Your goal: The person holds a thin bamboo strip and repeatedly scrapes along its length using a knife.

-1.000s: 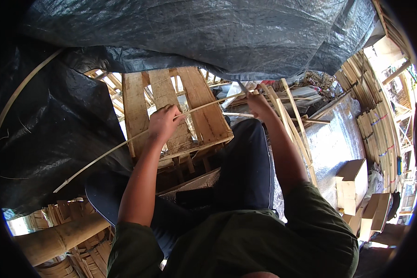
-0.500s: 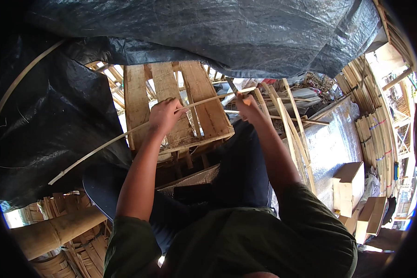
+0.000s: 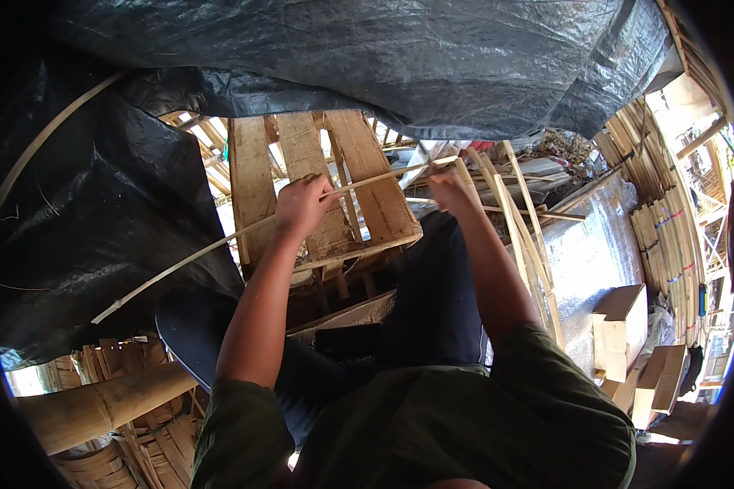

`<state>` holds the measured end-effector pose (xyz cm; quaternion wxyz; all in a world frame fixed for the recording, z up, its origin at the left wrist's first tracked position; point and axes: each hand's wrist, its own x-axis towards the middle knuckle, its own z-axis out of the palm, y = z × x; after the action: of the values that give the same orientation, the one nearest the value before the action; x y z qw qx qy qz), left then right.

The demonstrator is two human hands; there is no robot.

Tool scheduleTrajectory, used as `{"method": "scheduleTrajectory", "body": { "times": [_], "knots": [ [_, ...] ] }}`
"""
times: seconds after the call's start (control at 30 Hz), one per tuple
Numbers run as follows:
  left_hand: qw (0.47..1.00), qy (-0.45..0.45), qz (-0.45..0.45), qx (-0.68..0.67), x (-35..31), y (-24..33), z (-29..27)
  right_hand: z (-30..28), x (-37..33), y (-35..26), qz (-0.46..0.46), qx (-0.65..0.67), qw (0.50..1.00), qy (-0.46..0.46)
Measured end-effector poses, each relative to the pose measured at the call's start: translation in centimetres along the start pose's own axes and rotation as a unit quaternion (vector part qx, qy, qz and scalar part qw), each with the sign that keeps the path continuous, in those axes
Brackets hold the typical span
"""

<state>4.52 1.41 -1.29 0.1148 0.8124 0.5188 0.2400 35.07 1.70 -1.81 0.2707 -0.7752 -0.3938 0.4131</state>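
My left hand [image 3: 303, 205] is closed around a long, thin bamboo strip [image 3: 375, 178]. The strip slants from its low end at the left up to its far end at the right, crossing above a slatted wooden bench [image 3: 369, 208]. Near that right end, my right hand [image 3: 452, 191] is closed on a knife, whose dark blade [image 3: 423, 150] points up and away beside the strip. The right fingers are a little blurred, and the knife's handle is hidden in them. Whether the blade touches the strip is hard to make out.
Several bamboo strips [image 3: 511, 216] lean just right of my right hand. Black plastic sheeting [image 3: 367, 61] hangs across the far side and the left. Cardboard boxes [image 3: 620, 330] and bundled bamboo slats [image 3: 656, 244] stand at the right. A thick bamboo pole [image 3: 98, 407] lies lower left.
The whole view has shifted slightly rightward. My right hand has moved a little along the strip toward its far end, with the knife turned slightly. My left hand keeps its hold.
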Motion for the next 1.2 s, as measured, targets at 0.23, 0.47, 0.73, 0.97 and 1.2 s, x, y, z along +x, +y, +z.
{"method": "scheduleTrajectory", "body": {
  "times": [0.23, 0.47, 0.73, 0.97, 1.2],
  "knots": [
    [1.000, -0.007, 0.003, 0.014, 0.3, 0.8, 0.1, -0.9, 1.9, 0.0, -0.027, -0.035, 0.999, 0.017],
    [1.000, 0.010, -0.017, 0.000, -0.6, -0.5, -0.8, 2.2, -3.1, -2.2, -0.022, -0.110, 0.994, -0.015],
    [1.000, -0.002, -0.016, -0.008, 0.2, -0.2, 0.3, 2.5, -1.2, -0.5, -0.006, -0.076, 0.997, -0.013],
    [1.000, -0.004, -0.019, -0.005, 0.1, 0.2, 0.1, 2.5, 0.0, -0.2, -0.057, -0.058, 0.995, 0.060],
    [1.000, -0.006, -0.023, -0.006, 0.3, 0.5, 0.0, -0.3, 2.0, 1.4, -0.073, -0.039, 0.996, 0.034]
  ]
}}
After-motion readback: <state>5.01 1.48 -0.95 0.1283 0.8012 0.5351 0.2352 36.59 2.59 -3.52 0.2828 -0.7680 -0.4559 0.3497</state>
